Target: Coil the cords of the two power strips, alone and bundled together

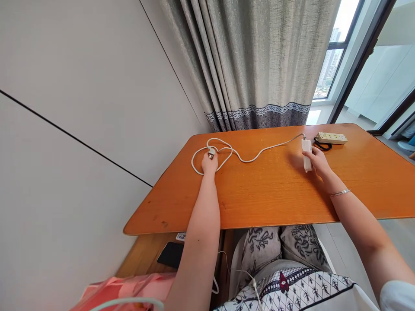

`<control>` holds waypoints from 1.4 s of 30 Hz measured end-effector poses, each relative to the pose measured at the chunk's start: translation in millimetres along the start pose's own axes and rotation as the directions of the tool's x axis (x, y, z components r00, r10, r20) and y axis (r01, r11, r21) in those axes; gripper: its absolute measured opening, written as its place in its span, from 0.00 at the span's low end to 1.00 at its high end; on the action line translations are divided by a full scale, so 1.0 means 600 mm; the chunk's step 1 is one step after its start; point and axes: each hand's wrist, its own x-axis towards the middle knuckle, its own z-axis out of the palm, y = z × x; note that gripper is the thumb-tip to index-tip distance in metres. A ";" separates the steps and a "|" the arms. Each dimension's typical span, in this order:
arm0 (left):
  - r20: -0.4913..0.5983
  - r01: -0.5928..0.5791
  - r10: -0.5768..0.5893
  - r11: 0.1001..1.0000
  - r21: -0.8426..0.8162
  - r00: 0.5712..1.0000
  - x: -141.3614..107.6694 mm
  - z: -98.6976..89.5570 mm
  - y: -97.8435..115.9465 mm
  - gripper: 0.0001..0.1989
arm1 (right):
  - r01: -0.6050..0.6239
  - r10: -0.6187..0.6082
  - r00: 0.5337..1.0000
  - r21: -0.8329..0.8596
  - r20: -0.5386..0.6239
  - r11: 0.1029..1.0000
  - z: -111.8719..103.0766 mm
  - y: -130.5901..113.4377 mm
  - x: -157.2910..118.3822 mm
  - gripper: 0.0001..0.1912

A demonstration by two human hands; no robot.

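Observation:
My left hand [209, 164] is closed around the plug [211, 152] of a white cable, its metal prongs showing above my fingers. From there the white cord [248, 160] lies in loose loops on the table, then runs right to a white power strip [306, 156]. My right hand [317, 160] grips that strip by its side, holding it on edge near the far right of the table. Just beyond my right hand lies a second, cream-coloured power strip [331, 138] with a black cord [323, 145] bunched beside it.
The orange wooden table [259, 198] has rounded corners. A grey curtain [269, 65] hangs behind it, a white wall [81, 129] stands at left. Below the left edge are a dark phone [170, 255] and a pink bag [129, 289]. A thin white cable [227, 263] hangs by my lap.

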 end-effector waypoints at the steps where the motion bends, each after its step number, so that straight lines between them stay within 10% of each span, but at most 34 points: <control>1: 0.034 -0.017 0.016 0.999 0.034 0.999 -0.004 0.002 0.000 0.17 | 0.002 -0.002 1.000 0.001 0.002 1.000 0.000 0.000 0.000 0.24; 7: 0.172 -0.110 0.093 0.990 0.091 0.981 -0.023 0.025 0.010 0.19 | 0.034 -0.034 0.999 0.010 0.036 0.999 0.002 0.004 0.000 0.23; 21: -0.068 -0.116 0.105 0.977 -0.180 0.992 0.015 0.020 0.015 0.37 | 0.035 -0.039 0.995 0.041 0.095 0.999 0.008 0.010 -0.004 0.22; 32: 0.275 -0.277 0.236 0.953 0.119 0.932 -0.009 0.036 0.011 0.24 | 0.057 -0.061 0.992 0.038 0.112 0.998 0.009 0.014 -0.003 0.22; 42: 0.141 -0.270 0.246 0.942 0.198 0.959 -0.026 0.026 0.028 0.05 | 0.054 -0.057 0.991 0.026 0.120 0.998 0.009 0.014 -0.003 0.23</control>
